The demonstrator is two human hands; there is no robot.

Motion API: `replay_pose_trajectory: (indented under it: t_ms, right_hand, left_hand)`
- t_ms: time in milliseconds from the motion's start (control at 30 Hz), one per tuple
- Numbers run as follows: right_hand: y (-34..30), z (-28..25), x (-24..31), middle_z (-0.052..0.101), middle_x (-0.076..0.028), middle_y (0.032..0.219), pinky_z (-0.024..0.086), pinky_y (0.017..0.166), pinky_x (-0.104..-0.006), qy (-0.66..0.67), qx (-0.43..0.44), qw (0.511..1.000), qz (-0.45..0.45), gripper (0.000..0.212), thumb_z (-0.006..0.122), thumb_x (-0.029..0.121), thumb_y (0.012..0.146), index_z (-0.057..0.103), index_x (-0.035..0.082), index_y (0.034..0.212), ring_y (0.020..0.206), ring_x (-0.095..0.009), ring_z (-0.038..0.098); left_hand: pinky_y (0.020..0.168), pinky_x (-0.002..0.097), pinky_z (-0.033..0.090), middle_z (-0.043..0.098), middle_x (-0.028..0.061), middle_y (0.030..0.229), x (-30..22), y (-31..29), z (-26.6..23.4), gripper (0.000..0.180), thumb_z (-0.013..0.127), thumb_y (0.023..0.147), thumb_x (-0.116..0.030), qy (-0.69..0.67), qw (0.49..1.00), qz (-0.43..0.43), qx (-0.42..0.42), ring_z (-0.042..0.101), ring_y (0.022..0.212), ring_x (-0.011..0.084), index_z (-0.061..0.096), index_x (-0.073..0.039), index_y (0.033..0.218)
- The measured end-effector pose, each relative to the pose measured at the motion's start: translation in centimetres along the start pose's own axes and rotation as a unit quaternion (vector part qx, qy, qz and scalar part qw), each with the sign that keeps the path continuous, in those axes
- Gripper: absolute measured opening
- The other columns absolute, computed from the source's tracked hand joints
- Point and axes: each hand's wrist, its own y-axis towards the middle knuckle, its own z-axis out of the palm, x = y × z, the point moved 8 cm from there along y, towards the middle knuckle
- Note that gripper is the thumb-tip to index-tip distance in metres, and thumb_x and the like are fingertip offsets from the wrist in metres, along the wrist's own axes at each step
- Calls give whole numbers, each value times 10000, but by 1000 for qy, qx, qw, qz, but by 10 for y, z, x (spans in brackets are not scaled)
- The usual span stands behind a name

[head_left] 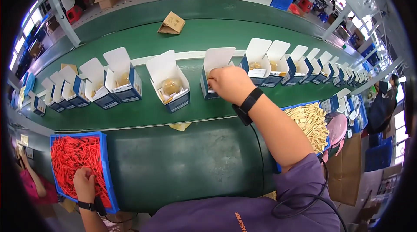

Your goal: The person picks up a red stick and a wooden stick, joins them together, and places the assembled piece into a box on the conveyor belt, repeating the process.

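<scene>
My right hand [232, 83] reaches into an open blue-and-white box [219, 56] near the middle of the row. Its fingers are curled and closed; their tips and anything in them are hidden in the box. At the lower left, my left hand [85, 183] rests over a blue bin [107, 167] heaped with thin red sticks [74, 156]. Its fingers are bent together, and I cannot make out what they hold. Left of my right hand stands another open box [177, 105] with a round tan object [171, 86] inside.
More open-lidded boxes [124, 88] line the green conveyor belt [130, 119] on both sides. A bin of pale yellow pieces [308, 123] sits under my right forearm. A folded brown carton piece [172, 23] lies on the far side. Other people [382, 106] sit or stand farther off.
</scene>
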Motion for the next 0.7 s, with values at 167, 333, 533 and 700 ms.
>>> replay_pose_trajectory:
  t_ms: [167, 333, 533, 700]
  right_hand:
    - [6, 1, -4, 678, -146, 720, 540, 661, -467, -31, 19, 999, -20, 144, 656, 227, 846, 701, 95, 810, 710, -361, 669]
    - [7, 7, 0, 685, -154, 733, 541, 647, -466, -4, 14, 999, -37, 128, 642, 189, 841, 705, 94, 784, 703, -366, 673]
    - [28, 32, 6, 693, -154, 742, 549, 656, -457, -64, 112, 990, -59, 125, 627, 159, 831, 723, 92, 786, 714, -373, 679]
    - [36, 26, -7, 700, -159, 765, 551, 691, -450, -47, 158, 986, -14, 128, 634, 177, 843, 728, 95, 815, 742, -372, 681]
  left_hand:
    - [645, 397, 472, 560, 133, 733, 7, 9, 12, 200, 649, 706, 95, -13, 1000, 3, 5, 586, 695, 291, 586, -7, 865]
    - [604, 370, 470, 552, 113, 688, 14, 4, 17, 235, 618, 704, 111, -9, 998, -60, 7, 578, 630, 267, 592, -7, 906]
    - [599, 354, 477, 563, 97, 678, 6, 8, 21, 235, 611, 716, 113, -7, 997, -75, 12, 589, 619, 239, 600, -12, 914]
    - [609, 345, 488, 575, 99, 679, -2, 14, 18, 236, 617, 714, 112, 5, 997, -66, 31, 602, 629, 227, 606, -11, 916]
